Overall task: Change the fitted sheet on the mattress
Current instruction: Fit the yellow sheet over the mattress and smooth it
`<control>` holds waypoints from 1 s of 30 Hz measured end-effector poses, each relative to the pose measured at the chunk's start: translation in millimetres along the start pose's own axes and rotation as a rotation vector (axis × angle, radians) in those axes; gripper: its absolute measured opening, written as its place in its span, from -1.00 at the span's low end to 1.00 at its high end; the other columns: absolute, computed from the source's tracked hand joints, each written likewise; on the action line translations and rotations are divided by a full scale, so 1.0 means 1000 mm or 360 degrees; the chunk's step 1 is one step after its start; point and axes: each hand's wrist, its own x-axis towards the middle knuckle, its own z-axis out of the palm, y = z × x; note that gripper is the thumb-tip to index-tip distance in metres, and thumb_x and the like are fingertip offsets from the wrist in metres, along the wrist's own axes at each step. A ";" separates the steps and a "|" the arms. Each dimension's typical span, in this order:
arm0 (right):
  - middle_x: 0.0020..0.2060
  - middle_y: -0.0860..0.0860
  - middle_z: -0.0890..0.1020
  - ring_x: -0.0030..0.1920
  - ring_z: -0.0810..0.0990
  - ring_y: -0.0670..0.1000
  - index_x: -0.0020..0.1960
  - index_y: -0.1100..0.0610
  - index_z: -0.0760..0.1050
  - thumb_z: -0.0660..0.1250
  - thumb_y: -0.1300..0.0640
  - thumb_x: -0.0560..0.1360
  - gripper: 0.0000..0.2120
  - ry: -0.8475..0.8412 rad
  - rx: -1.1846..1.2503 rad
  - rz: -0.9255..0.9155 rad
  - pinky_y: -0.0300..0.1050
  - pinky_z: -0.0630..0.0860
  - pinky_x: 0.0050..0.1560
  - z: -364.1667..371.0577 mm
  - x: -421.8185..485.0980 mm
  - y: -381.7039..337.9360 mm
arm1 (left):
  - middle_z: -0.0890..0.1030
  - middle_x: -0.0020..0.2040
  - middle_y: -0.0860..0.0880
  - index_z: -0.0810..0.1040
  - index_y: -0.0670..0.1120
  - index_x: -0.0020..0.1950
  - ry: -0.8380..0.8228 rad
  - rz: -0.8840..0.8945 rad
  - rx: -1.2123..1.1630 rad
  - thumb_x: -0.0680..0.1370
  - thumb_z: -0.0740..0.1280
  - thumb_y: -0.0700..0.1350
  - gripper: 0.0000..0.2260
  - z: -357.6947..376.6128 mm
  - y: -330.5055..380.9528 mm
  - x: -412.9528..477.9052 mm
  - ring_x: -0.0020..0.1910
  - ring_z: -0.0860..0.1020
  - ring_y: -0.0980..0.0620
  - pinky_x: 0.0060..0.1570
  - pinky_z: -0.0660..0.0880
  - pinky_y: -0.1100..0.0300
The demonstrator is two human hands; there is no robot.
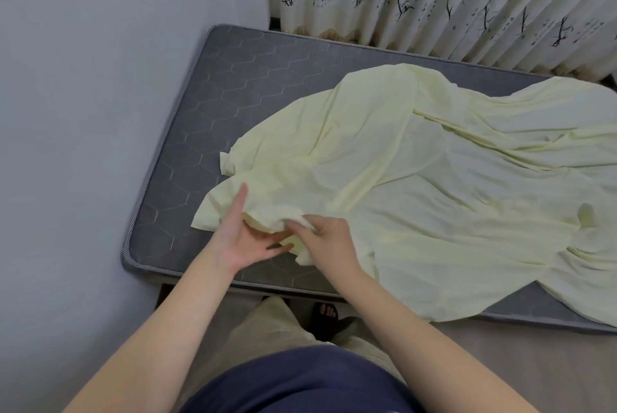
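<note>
Pale yellow fitted sheet point(434, 195) lying loose and creased across the grey mattress point(207, 112), whose left part and both left corners are bare; one fold overhangs the near edge toward the right. At the sheet's near-left end, the left hand point(240, 239) lies palm up with fingers straight beneath a gathered edge. The right hand point(329, 240) curls its fingers into the same bunch and grips it. Likely risks: the bunch hides which corner is held, so a wrong corner may be fitted. A hard pull toward the wall point(83, 112) could drag the unanchored cloth off the near edge.
</note>
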 end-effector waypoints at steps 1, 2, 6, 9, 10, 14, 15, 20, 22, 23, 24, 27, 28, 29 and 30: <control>-0.52 0.01 0.49 -0.46 0.40 -0.18 -0.24 0.13 0.60 0.38 -0.17 0.44 -0.64 -0.0149 -0.0058 -0.0012 -0.16 0.33 -0.36 0.006 -0.003 -0.003 | 0.64 0.15 -0.14 0.52 -0.08 0.27 0.0043 0.0006 0.0082 0.51 0.36 0.14 -0.58 0.003 -0.003 -0.002 0.08 0.64 -0.14 0.13 0.53 -0.13; -0.51 -0.03 0.45 -0.45 0.38 -0.14 -0.25 0.16 0.54 0.37 -0.21 0.42 -0.59 -0.0271 -0.0106 -0.0040 -0.11 0.30 -0.35 0.012 -0.005 -0.003 | 0.66 0.06 -0.15 0.54 -0.13 0.21 0.0120 0.0044 0.0143 0.54 0.37 -0.05 -0.71 0.006 -0.004 -0.004 -0.07 0.67 -0.10 0.01 0.59 -0.03; -0.11 -0.12 0.50 -0.18 0.53 -0.01 0.09 -0.05 0.23 0.52 -0.28 0.19 -0.31 -0.0115 -0.0631 0.0013 -0.09 0.38 -0.26 0.022 -0.011 0.016 | 0.61 0.11 -0.18 0.53 -0.23 0.19 0.0115 0.0198 0.0113 0.60 0.22 -0.30 -0.80 0.019 0.013 -0.018 -0.01 0.64 -0.04 0.06 0.57 0.07; 0.27 -0.02 0.26 0.19 0.47 0.07 0.45 -0.04 0.00 0.59 -0.21 0.15 0.08 0.0111 -0.0827 0.0156 0.00 0.52 -0.02 0.013 -0.011 0.043 | 0.52 0.32 -0.20 0.43 -0.26 0.36 -0.0092 0.0254 0.0062 0.59 0.20 -0.27 -0.67 0.034 0.032 -0.042 0.27 0.52 -0.06 0.16 0.53 0.03; 0.35 0.02 0.19 0.29 0.37 0.11 0.51 -0.04 -0.08 0.57 -0.21 0.17 0.15 0.0158 -0.0887 0.0222 0.08 0.49 0.10 0.009 -0.008 0.052 | 0.52 0.32 -0.20 0.43 -0.26 0.37 -0.0163 0.0274 0.0057 0.57 0.23 -0.26 -0.64 0.041 0.037 -0.052 0.23 0.55 -0.05 0.08 0.58 0.05; 0.44 0.00 0.13 0.34 0.19 0.14 0.49 -0.14 0.13 0.42 -0.19 0.31 -0.17 0.0303 -0.1142 0.0513 0.19 0.25 0.25 -0.003 0.008 0.070 | 0.59 0.25 -0.19 0.48 -0.23 0.32 -0.0315 0.0443 0.0135 0.47 0.32 -0.19 -0.58 0.059 0.054 -0.081 0.14 0.62 -0.08 -0.13 0.64 0.08; 0.43 0.00 0.20 0.34 0.20 0.14 0.42 -0.12 0.28 0.37 -0.12 0.36 -0.35 0.0353 -0.1181 0.0579 0.18 0.21 0.27 -0.009 0.014 0.073 | 0.60 0.23 -0.19 0.50 -0.23 0.31 -0.0334 0.0495 0.0152 0.48 0.33 -0.16 -0.60 0.060 0.059 -0.087 0.16 0.61 -0.09 -0.09 0.63 0.05; -0.02 0.11 0.65 0.12 0.56 0.14 0.09 0.04 0.46 0.18 0.18 0.43 -0.74 0.0620 -0.1062 0.0796 0.09 0.13 0.39 -0.065 0.028 0.100 | 0.63 0.16 -0.14 0.52 -0.17 0.28 -0.0078 0.0823 0.0145 0.56 0.28 -0.07 -0.68 0.020 0.108 -0.097 0.14 0.62 -0.05 -0.04 0.61 0.03; -0.15 0.13 0.66 -0.06 0.57 0.19 0.09 0.06 0.42 0.21 0.19 0.44 -0.77 0.0627 -0.0974 0.0676 0.08 0.26 0.34 -0.089 0.021 0.119 | 0.59 0.21 -0.12 0.41 -0.15 0.40 0.0221 0.0838 0.0189 0.61 0.22 -0.08 -0.63 -0.019 0.118 -0.085 0.21 0.57 -0.03 0.03 0.56 0.05; -0.17 0.14 0.65 -0.11 0.56 0.21 0.11 0.07 0.41 0.25 0.17 0.46 -0.77 0.0537 -0.0959 0.0597 0.06 0.38 0.21 -0.099 0.015 0.129 | 0.57 0.24 -0.14 0.35 -0.16 0.45 0.0351 0.0785 0.0228 0.64 0.17 -0.10 -0.62 -0.043 0.117 -0.077 0.24 0.54 -0.03 0.06 0.53 0.06; -0.14 0.16 0.65 -0.09 0.58 0.22 0.15 0.06 0.40 0.30 0.11 0.48 -0.75 0.0335 -0.1005 0.0533 0.02 0.43 0.05 -0.106 0.008 0.138 | 0.57 0.25 -0.16 0.30 -0.17 0.48 0.0468 0.0701 0.0271 0.66 0.12 -0.10 -0.61 -0.068 0.111 -0.068 0.24 0.54 -0.03 0.09 0.52 0.07; 0.03 0.06 0.63 0.08 0.60 0.12 0.21 -0.05 0.41 0.37 -0.18 0.40 -0.56 -0.0730 -0.1476 0.0577 -0.04 0.48 -0.01 -0.112 -0.019 0.171 | 0.55 0.28 -0.20 0.29 -0.20 0.49 0.0850 0.0350 0.0290 0.68 0.12 -0.09 -0.60 -0.150 0.071 -0.050 0.25 0.54 -0.09 0.17 0.46 -0.02; 0.06 -0.01 0.63 0.09 0.60 0.07 0.18 -0.07 0.45 0.34 -0.21 0.36 -0.55 -0.0992 -0.1673 0.0617 -0.07 0.51 0.00 -0.113 -0.032 0.183 | 0.64 0.13 -0.22 0.30 -0.22 0.48 0.0993 0.0239 0.0324 0.67 0.14 -0.11 -0.61 -0.175 0.053 -0.048 0.09 0.62 -0.09 0.02 0.55 -0.01; 0.08 -0.04 0.62 0.07 0.60 0.03 0.15 -0.06 0.49 0.27 -0.17 0.36 -0.60 -0.1120 -0.1869 0.0643 -0.09 0.51 0.00 -0.115 -0.045 0.197 | 0.68 -0.11 -0.22 0.31 -0.25 0.47 0.1115 0.0160 0.0366 0.67 0.16 -0.15 -0.62 -0.197 0.038 -0.047 -0.16 0.67 -0.10 -0.28 0.60 0.05; 0.09 -0.06 0.61 0.07 0.58 0.01 0.13 -0.05 0.52 0.19 -0.10 0.39 -0.64 -0.1102 -0.2006 0.0691 -0.09 0.49 0.00 -0.120 -0.053 0.210 | 0.63 -0.27 -0.22 0.30 -0.28 0.46 0.1219 0.0108 0.0464 0.66 0.16 -0.20 -0.63 -0.213 0.025 -0.046 -0.31 0.61 -0.15 -0.54 0.54 0.09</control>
